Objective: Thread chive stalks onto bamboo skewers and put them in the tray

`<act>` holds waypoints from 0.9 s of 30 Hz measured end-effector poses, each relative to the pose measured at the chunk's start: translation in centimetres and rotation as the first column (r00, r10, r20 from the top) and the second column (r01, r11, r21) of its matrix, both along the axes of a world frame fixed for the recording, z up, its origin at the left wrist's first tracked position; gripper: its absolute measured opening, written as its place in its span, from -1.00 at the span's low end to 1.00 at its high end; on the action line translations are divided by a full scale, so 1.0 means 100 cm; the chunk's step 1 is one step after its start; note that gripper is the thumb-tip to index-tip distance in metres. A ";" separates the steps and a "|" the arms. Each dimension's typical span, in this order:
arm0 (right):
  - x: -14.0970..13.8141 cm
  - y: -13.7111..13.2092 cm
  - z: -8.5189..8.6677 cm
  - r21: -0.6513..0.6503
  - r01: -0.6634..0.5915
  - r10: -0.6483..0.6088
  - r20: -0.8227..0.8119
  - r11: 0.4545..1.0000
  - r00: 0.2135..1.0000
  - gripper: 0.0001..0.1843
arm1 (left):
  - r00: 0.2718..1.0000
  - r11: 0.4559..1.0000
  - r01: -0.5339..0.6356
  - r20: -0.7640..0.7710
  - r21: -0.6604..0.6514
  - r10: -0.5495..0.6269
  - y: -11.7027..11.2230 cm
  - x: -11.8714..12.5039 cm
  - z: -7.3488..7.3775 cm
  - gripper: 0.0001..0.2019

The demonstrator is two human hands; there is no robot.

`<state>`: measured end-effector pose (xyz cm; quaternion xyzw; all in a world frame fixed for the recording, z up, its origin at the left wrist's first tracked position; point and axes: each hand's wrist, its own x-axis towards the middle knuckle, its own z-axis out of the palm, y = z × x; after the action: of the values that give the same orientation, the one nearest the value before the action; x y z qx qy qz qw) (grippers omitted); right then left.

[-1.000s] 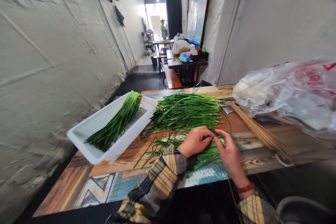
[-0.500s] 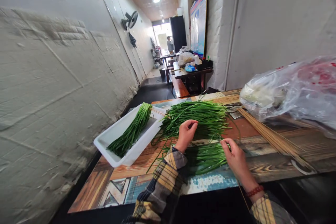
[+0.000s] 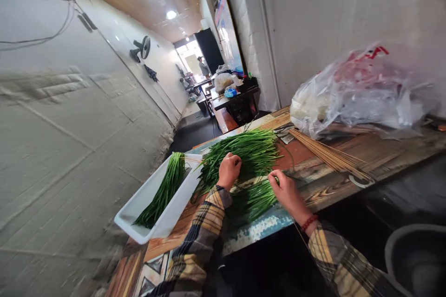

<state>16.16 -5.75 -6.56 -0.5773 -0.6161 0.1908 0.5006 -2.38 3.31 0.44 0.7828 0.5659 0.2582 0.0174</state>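
My left hand [image 3: 229, 170] is curled and rests on the big loose pile of green chives [image 3: 251, 147] on the wooden table [image 3: 324, 195]; what its fingers pinch is hidden. My right hand [image 3: 283, 190] is closed at the right end of a smaller bunch of chives [image 3: 252, 199] that lies close to me, and a thin bamboo skewer runs from it toward my body. A white tray [image 3: 156, 222] with threaded chives [image 3: 163, 191] hangs over the table's left edge.
Loose bamboo skewers [image 3: 327, 155] lie fanned on the table to the right. Behind them sits a crumpled plastic bag [image 3: 351, 95]. A dark basin [image 3: 418, 255] stands low at the right. More tables [image 3: 233, 97] and a person [image 3: 202, 66] are far down the corridor.
My left hand left the near bunch and went up to the big chive pile. My right hand stayed at the near bunch. The camera tilted and swung toward the right.
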 end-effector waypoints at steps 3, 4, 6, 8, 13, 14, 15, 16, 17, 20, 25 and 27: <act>0.000 0.000 0.004 -0.007 -0.031 0.031 -0.014 0.999 0.999 -0.65 | 0.999 1.000 0.014 0.034 0.023 -0.014 0.004 0.003 0.007 -0.87; 0.000 0.000 0.005 -0.015 -0.037 0.036 -0.017 0.999 0.999 -0.66 | 0.999 0.999 0.025 0.044 0.031 -0.026 0.005 0.004 0.011 -0.87; 0.000 0.000 0.007 -0.024 -0.036 0.036 -0.018 0.999 0.999 -0.68 | 0.997 0.998 0.049 0.055 0.034 -0.051 0.005 0.005 0.018 -0.87; 0.000 0.000 0.009 -0.020 -0.030 0.030 -0.020 0.999 0.999 -0.70 | 0.995 0.997 0.067 0.074 0.023 -0.069 0.003 0.005 0.023 -0.89; 0.000 -0.002 0.014 -0.032 -0.039 0.038 -0.038 0.999 0.999 -0.76 | 0.932 1.000 0.013 0.361 -0.019 -0.005 0.000 0.002 0.025 -0.89; 0.001 -0.002 0.015 -0.044 -0.043 0.041 -0.035 0.998 0.999 -0.77 | 0.891 0.998 0.001 0.452 -0.057 0.025 -0.001 0.001 0.024 -0.86; 0.001 -0.002 0.016 -0.055 -0.047 0.045 -0.031 0.997 0.999 -0.77 | 0.843 0.995 0.007 0.536 -0.104 0.051 -0.002 0.001 0.024 -0.83; 0.001 -0.003 0.017 -0.064 -0.052 0.050 -0.027 0.997 0.998 -0.76 | 0.793 0.988 0.031 0.605 -0.153 0.069 -0.003 0.001 0.024 -0.80; 0.002 -0.003 0.017 -0.070 -0.058 0.057 -0.024 0.996 0.998 -0.76 | 0.751 0.978 0.067 0.655 -0.196 0.081 -0.004 0.002 0.024 -0.78; 0.002 -0.003 0.019 -0.076 -0.065 0.063 -0.020 0.995 0.998 -0.77 | 0.704 0.946 0.161 0.704 -0.281 0.089 -0.007 0.005 0.026 -0.77; 0.001 -0.003 0.017 -0.084 -0.069 0.067 -0.025 0.994 0.997 -0.77 | 0.782 0.945 0.123 0.615 -0.304 0.097 -0.007 0.009 0.020 -0.83; 0.001 -0.003 0.016 -0.092 -0.070 0.068 -0.020 0.993 0.997 -0.77 | 0.792 0.952 0.084 0.599 -0.294 0.116 -0.006 0.009 0.015 -0.82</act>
<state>16.26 -6.07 -4.97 -0.5768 -0.6219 0.2413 0.4715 -1.45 2.71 1.96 0.6405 0.5696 0.4058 0.3173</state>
